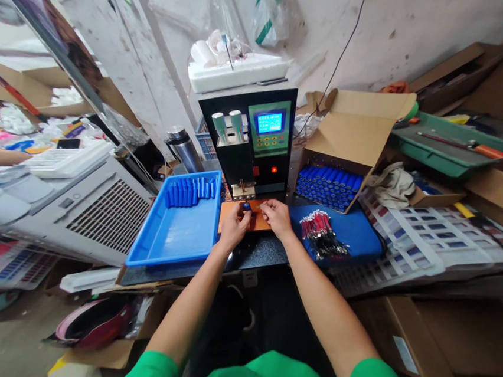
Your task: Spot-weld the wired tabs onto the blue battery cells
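Observation:
My left hand is closed around a blue cylindrical battery cell, whose end is just below the welding tips of a black spot welder. Whether the tips touch the cell I cannot tell. Close beside it, my right hand pinches something too small to make out near the cell. Both hands are over an orange board at the machine's foot. A lit blue screen shows on the welder's front.
On the left, a blue tray holds several blue cells. An open carton packed with blue cells stands right of the welder. Red and black wire leads lie on a blue pad. A metal flask stands behind the tray. Another person's arm shows far left.

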`<move>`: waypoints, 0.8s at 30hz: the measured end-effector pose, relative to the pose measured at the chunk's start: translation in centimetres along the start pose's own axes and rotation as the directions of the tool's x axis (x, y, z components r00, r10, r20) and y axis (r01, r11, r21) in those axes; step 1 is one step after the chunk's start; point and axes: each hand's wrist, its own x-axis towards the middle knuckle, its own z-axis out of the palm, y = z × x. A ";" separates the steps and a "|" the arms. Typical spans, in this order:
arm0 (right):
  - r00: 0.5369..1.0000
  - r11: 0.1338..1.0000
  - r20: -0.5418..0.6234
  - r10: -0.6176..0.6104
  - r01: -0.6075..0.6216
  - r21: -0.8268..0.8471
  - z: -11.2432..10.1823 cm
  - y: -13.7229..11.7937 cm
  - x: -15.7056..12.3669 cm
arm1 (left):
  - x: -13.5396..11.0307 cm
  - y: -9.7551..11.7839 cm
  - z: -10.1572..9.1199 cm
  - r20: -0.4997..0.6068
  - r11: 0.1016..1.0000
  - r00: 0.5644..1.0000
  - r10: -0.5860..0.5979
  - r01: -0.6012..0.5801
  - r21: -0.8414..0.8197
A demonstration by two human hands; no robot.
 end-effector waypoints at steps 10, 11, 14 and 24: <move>0.997 0.997 -0.014 0.072 -0.071 0.012 1.4 -1.5 -0.2 | -0.2 -0.6 0.1 -0.018 1.000 1.000 -0.018 0.018 0.017; 0.997 0.997 -0.014 0.073 -0.073 0.012 1.7 -1.6 -0.2 | -0.3 -0.6 0.1 -0.021 1.000 0.999 -0.024 0.024 0.005; 0.997 0.998 -0.025 0.070 -0.070 0.009 2.5 -1.5 -0.2 | -0.4 -0.6 0.0 -0.025 0.999 0.999 -0.046 0.046 -0.027; 0.998 0.989 -0.058 -0.015 0.006 -0.148 3.3 0.2 0.4 | -0.5 -0.3 0.0 -0.014 0.996 0.996 -0.087 0.087 0.018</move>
